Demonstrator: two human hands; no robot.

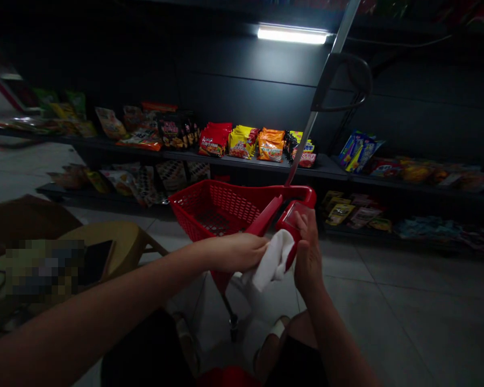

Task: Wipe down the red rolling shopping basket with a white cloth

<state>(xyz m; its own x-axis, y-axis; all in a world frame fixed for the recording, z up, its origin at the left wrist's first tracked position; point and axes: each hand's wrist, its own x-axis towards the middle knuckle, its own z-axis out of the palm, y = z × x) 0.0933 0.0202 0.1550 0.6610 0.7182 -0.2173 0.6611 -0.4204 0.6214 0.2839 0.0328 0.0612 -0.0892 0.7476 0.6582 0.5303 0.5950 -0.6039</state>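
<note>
A red plastic shopping cart (226, 209) with a perforated basket stands in front of my knees, its handle end turned to the right. My left hand (242, 251) grips a white cloth (273, 260), which is bunched against the near side of the red handle (288, 215). At the handle's right end, my right hand (307, 252) holds on, with fingers over its flat panel. Part of the panel is hidden behind the fingers and the cloth.
Shelves of packaged snacks (250, 142) run along the back under a lit tube lamp (292, 35). A grey pole with a dark loop (341, 80) rises behind the cart handle. To the left is a yellowish stool (125, 244) with a dark flat object on it.
</note>
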